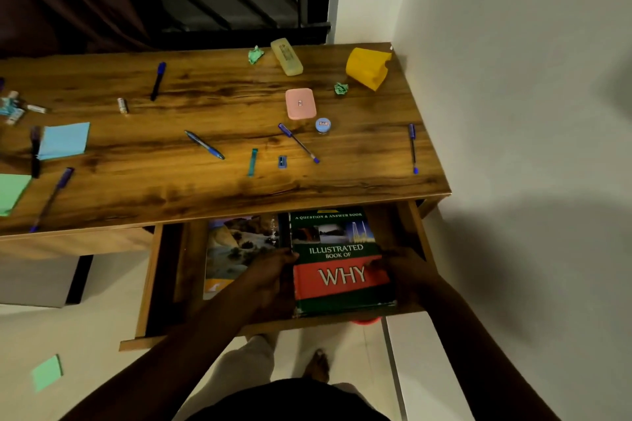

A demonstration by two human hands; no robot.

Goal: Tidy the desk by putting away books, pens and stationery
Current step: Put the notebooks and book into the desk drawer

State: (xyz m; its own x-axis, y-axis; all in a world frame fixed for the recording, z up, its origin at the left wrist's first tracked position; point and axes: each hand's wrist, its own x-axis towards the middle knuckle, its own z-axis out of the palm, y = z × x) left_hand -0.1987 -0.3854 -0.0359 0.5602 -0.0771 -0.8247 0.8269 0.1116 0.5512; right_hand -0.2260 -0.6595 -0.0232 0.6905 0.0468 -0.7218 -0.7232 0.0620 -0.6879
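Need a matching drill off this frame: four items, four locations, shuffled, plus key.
Items
1. WHY book
2. yellow holder
3. blue sharpener
4. pink case

Places
A. near the desk's front edge, between the teal tube and a purple pen
B. far right corner of the desk
C. in the open drawer, gripped by left hand and right hand
D. on the desk, next to the blue-lidded jar

Pairs: 1-C, 2-B, 3-A, 4-D
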